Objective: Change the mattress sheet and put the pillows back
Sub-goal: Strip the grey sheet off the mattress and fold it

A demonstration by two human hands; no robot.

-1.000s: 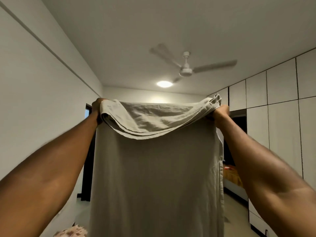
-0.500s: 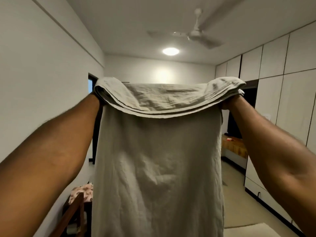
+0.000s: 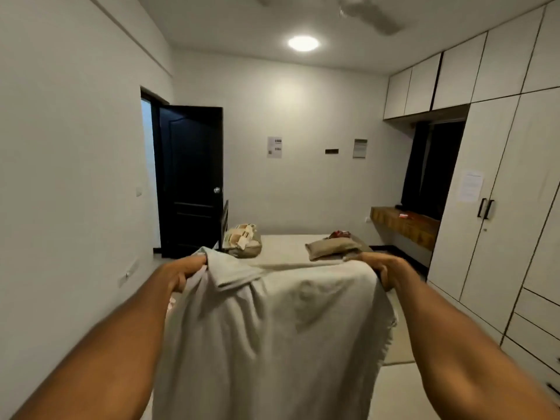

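I hold the sheet [image 3: 272,328] out over the bed [image 3: 288,247], my left hand [image 3: 185,272] and right hand [image 3: 385,268] each gripping a top corner with curled fingers. I judge this the spreading step; next it needs casting forward toward the two pillows [image 3: 331,247].

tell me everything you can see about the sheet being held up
The sheet is plain pale grey-beige cloth, creased and soft-looking. It hangs in front of the person, its top edge stretched between the left hand and right hand, which grip its upper corners. A fold flops over near the left hand. It hides the near part of the bed.
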